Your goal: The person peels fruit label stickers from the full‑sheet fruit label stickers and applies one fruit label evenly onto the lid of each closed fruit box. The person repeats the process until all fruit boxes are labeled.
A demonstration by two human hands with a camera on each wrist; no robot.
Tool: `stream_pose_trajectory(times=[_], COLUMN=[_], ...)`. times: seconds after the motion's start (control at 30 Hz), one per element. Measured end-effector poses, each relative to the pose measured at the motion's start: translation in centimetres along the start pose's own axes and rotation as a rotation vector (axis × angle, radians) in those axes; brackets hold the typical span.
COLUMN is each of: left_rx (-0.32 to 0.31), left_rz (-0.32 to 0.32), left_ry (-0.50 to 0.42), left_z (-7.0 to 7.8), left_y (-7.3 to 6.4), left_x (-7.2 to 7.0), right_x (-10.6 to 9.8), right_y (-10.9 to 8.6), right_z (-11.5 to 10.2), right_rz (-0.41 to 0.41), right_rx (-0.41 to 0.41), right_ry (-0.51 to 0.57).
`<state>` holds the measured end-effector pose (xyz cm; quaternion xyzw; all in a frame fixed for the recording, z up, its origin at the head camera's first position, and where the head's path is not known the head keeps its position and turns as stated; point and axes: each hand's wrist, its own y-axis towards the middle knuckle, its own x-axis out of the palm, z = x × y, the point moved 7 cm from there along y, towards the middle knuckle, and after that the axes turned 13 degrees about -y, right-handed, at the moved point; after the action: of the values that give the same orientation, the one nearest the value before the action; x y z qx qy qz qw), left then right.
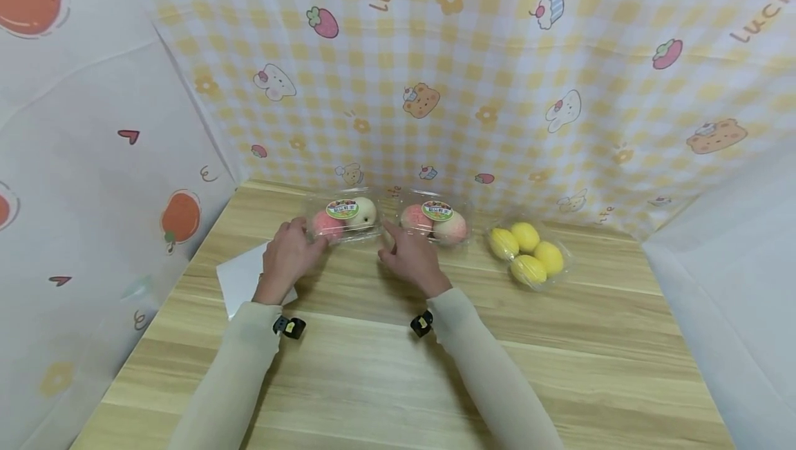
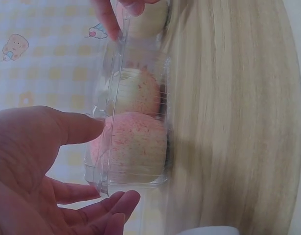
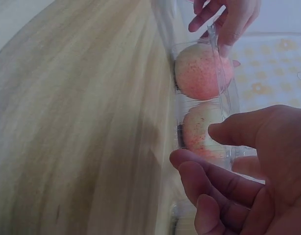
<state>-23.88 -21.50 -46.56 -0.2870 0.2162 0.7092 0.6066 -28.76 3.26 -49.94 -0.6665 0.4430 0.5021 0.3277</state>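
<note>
A clear plastic fruit box (image 1: 344, 231) with two pink-and-cream peaches and an oval label on its lid stands at the back of the table. My left hand (image 1: 290, 256) holds its left end, the thumb on the lid's rim and the fingers around the corner, as the left wrist view shows. At the box's right end is my right hand (image 1: 413, 256). Its extended index finger reaches the rim, while the thumb stands off from it and the other fingers are loosely bent. Inside the box, one peach (image 2: 136, 147) lies close by the left thumb.
Just right of it stands a second clear box (image 1: 457, 239) of peaches, partly behind my right hand. Farther right, another clear box holds several lemons (image 1: 528, 269). A white sheet (image 1: 239, 277) lies under my left wrist. Patterned cloth (image 1: 423, 56) hangs behind the wooden table (image 1: 348, 381).
</note>
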Motion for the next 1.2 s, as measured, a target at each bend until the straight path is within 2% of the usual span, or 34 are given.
stream_pose_trajectory(times=[0.13,0.27,0.43,0.5,0.6,0.7,0.8,0.9,0.97,1.03,1.2], left_rx=[-0.004,-0.01,0.023,0.055,0.136,0.244,0.367,0.478,0.516,0.517,0.465], left_rz=[0.008,0.009,0.052,0.095,0.187,0.264,0.294,0.27,0.236,0.181,0.043], left_ry=[-0.018,-0.027,-0.038,-0.047,-0.083,-0.156,-0.229,-0.269,-0.284,-0.291,-0.271], left_z=[0.0,0.2,0.7,1.0,1.8,2.9,4.5,6.2,7.0,7.7,9.3], left_y=[-0.1,-0.3,-1.1,-1.5,-2.0,-2.5,-3.2,-3.9,-4.3,-4.5,-4.9], left_x=[-0.1,-0.2,-0.4,-0.5,-0.6,-0.6,-0.2,0.6,1.3,2.3,4.8], right_x=[-1.7,-2.5,-4.0,-4.7,-5.6,-6.6,-7.8,-8.8,-9.6,-10.2,-11.8], right_y=[-1.5,-2.8,-4.5,-5.3,-6.5,-7.8,-9.2,-10.5,-11.4,-12.4,-14.7], right_z=[-0.9,-0.8,0.2,0.8,2.0,3.4,5.0,6.8,8.0,9.3,12.8], right_rz=[0.0,0.013,0.091,0.129,0.166,0.212,0.264,0.305,0.343,0.378,0.468], right_rx=[-0.003,0.006,0.007,0.011,0.038,0.071,0.104,0.141,0.161,0.194,0.311], right_ry=[0.065,0.085,0.14,0.157,0.164,0.177,0.182,0.191,0.193,0.195,0.188])
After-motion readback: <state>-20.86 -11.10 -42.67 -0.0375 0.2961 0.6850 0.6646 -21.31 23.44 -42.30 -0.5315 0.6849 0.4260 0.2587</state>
